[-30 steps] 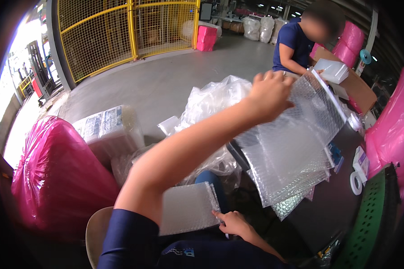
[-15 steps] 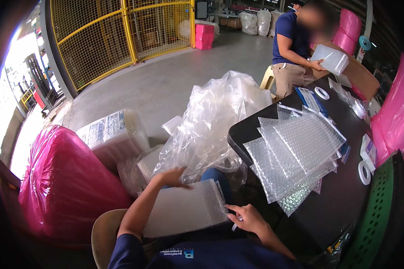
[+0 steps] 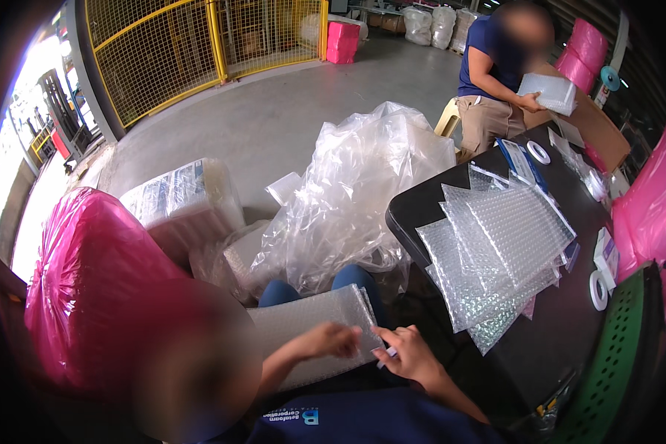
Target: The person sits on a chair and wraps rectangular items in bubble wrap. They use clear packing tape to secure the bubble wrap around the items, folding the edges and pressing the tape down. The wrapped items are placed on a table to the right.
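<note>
A stack of clear bubble wrap bags (image 3: pixel 296 318) lies across my lap, its right edge slanting toward the table. My left hand (image 3: pixel 329 340) is over the stack near that edge, fingers curled together and slightly blurred; anything between them is too small to make out. At the right edge of the bags is my right hand (image 3: pixel 411 354), index finger reaching to the edge. A small white piece (image 3: pixel 385 358), its kind unclear, sits between the thumb and fingers. A blurred patch covers the area by my left arm.
More bubble wrap bags (image 3: pixel 496 251) lie fanned on the black table (image 3: pixel 547 348), near tape rolls (image 3: pixel 598 291). Clear plastic sheeting (image 3: pixel 370 177) is heaped ahead; a pink bag (image 3: pixel 81 274) stands left. A co-worker (image 3: pixel 488 89) at the far end holds a bubble wrap piece (image 3: pixel 547 92).
My left hand has moved right and nearer, from the far side of the bags to their right edge, and its fingers have curled. My right hand stays by the edge.
</note>
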Available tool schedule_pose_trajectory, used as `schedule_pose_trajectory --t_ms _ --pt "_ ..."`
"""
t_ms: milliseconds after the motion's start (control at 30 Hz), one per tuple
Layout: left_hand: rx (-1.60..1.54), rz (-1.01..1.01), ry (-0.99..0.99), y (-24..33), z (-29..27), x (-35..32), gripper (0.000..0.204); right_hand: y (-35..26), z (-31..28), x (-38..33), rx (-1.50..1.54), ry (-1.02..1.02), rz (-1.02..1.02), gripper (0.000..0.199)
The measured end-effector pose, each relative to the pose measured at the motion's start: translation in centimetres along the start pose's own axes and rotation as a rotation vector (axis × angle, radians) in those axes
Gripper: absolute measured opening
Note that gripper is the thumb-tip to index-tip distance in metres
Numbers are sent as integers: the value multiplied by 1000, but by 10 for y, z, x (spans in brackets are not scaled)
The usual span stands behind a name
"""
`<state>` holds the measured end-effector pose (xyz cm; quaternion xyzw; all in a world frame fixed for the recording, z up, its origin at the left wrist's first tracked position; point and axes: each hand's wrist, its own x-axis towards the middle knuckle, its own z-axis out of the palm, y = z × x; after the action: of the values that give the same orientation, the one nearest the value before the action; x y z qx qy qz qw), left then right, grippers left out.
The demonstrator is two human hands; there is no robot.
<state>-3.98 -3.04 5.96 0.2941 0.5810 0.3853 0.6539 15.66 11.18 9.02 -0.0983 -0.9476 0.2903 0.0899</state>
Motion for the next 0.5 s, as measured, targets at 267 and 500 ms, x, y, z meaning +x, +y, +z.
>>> schedule_pose_trajectory --t_ms 267,500 --pt "-37 -199 -336 2 17 -2 30 -10 23 3 -36 -139 -83 76" --pt "-228 -117 -203 -20 19 -4 35 -11 7 9 -17 -284 -140 97"
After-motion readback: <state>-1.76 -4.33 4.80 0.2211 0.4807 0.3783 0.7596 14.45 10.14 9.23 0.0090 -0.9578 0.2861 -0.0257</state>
